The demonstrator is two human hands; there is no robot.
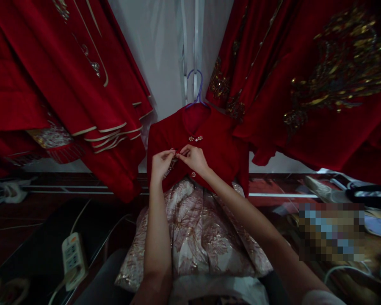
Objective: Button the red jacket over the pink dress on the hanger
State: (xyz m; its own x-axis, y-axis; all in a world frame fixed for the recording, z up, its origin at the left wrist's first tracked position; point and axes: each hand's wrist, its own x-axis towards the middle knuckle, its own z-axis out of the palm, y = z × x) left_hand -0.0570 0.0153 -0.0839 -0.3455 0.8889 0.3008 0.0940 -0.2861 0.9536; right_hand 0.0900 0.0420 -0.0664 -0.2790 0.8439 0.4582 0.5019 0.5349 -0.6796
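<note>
A short red jacket [219,148] hangs on a purple hanger [195,91] against the white wall, over a pale skirt [193,233] with gold embroidery. Down its front run jewelled clasps; the top clasp [195,138] is fastened. My left hand [161,163] and my right hand [193,157] meet at the second clasp [175,153], both with fingers pinched on it and the jacket's front edges. A lower clasp [193,174] shows just under my right wrist.
Red embroidered gowns hang at the left [60,93] and at the right [320,84] of the jacket. A white power strip [72,258] with a cable lies on the dark floor at lower left. Shoes and clutter [333,190] sit at the right.
</note>
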